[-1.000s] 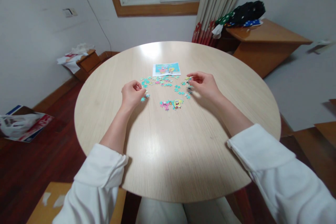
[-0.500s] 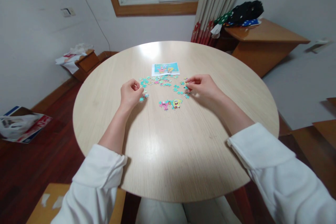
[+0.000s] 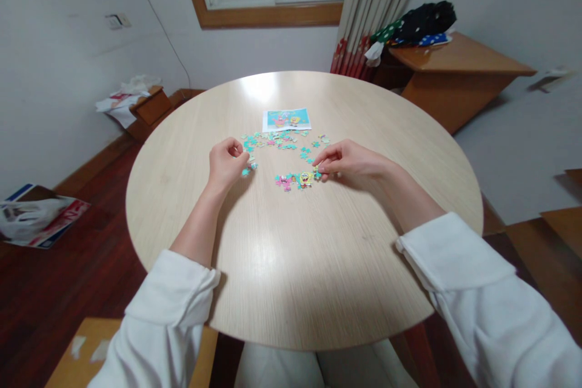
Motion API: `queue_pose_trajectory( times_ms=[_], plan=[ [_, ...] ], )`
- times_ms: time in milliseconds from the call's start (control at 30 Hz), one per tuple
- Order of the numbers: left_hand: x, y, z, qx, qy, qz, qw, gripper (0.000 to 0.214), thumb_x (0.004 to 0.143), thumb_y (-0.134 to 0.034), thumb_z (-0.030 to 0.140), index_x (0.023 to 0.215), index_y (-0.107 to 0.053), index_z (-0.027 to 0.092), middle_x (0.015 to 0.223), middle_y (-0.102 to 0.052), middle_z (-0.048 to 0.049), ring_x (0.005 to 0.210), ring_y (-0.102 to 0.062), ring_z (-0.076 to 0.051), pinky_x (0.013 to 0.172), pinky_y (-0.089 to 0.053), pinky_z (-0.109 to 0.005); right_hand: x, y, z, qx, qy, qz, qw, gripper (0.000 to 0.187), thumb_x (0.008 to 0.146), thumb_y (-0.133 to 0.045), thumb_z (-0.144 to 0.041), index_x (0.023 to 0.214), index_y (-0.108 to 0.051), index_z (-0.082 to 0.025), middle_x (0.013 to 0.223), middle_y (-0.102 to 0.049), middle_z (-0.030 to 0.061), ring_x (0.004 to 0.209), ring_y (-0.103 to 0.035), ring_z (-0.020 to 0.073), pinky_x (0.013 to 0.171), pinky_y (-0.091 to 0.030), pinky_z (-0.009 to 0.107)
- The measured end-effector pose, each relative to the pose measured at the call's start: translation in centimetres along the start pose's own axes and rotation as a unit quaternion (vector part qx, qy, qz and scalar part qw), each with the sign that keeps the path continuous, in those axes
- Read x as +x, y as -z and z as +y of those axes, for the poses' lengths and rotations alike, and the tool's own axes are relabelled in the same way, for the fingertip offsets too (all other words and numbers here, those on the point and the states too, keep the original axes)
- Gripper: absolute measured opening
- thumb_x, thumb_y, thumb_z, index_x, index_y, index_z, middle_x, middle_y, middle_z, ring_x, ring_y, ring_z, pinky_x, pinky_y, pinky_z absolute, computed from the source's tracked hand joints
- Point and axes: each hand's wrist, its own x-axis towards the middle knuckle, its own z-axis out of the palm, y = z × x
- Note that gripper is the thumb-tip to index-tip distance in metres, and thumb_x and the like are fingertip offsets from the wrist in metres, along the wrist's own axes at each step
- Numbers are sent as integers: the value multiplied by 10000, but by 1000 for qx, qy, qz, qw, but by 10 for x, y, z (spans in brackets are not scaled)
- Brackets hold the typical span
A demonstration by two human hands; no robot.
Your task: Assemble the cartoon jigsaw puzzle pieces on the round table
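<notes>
head cam: right hand (image 3: 349, 159) has its thumb and fingers pinched close around what looks like a small puzzle piece (image 3: 317, 174), right by the right end of the joined strip (image 3: 293, 180), which lies on the near side of the loose pieces (image 3: 287, 147). left hand (image 3: 226, 160) is loosely curled beside the leftmost ones, can't tell if it's got anything. biggest risk imo: shoving that piece in sideways could skid or buckle the strip, since the tabletop (image 3: 291, 248) looks smooth and slick. a dragging wrist could scatter bits too. pieces look like thin card, knobbly edges, teal, pink and yellow. picture card (image 3: 287, 119) is a flat rectangle, tabletop's rounded, pale, fine wood grain.
</notes>
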Motion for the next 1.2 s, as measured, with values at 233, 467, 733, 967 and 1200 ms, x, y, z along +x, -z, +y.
queue_pose_trajectory(
  times_ms=[233, 467, 733, 967, 1200],
  plan=[
    [0, 0, -1, 3, -6, 1, 1000, 117, 583, -530, 133, 564, -443, 208, 551, -423, 23, 573, -418, -131, 577, -336, -272, 1, 0, -1, 1, 8, -1, 1000, 201, 650, -831, -268, 745, -704, -144, 610, -689, 52, 541, -631, 142, 526, -489, 265],
    [1, -1, -1, -8, -10, 4, 1000, 106, 579, -536, 138, 576, -455, 207, 565, -446, 21, 580, -438, -131, 577, -351, -270, 5, 4, -2, -23, 35, 8, 999, 139, 654, -801, -234, 760, -730, -179, 670, -708, 41, 619, -641, 150, 593, -504, 280],
    [1, -3, -3, -39, -5, 2, 999, 98, 613, -538, 120, 637, -497, 205, 551, -467, 39, 551, -445, -110, 540, -365, -238, 3, 4, -1, -23, 13, -7, 1000, 167, 665, -805, -231, 802, -750, -153, 693, -714, 59, 620, -632, 143, 608, -514, 281],
    [-20, -21, 9, 2, -100, -77, 992, 116, 682, -541, 68, 667, -555, 182, 632, -561, 16, 614, -511, -116, 635, -422, -262, 6, 9, 0, -38, -33, -101, 994, 269, 661, -825, -305, 847, -758, -122, 709, -711, 59, 619, -618, 116, 611, -507, 251],
    [-45, -38, 26, 69, -220, -207, 951, 134, 784, -588, 122, 807, -715, 160, 780, -614, -34, 737, -578, -139, 747, -469, -283, 5, 7, 3, 7, -43, -96, 994, 271, 620, -848, -297, 796, -738, -122, 683, -698, 38, 591, -606, 96, 598, -494, 230]
  ],
)
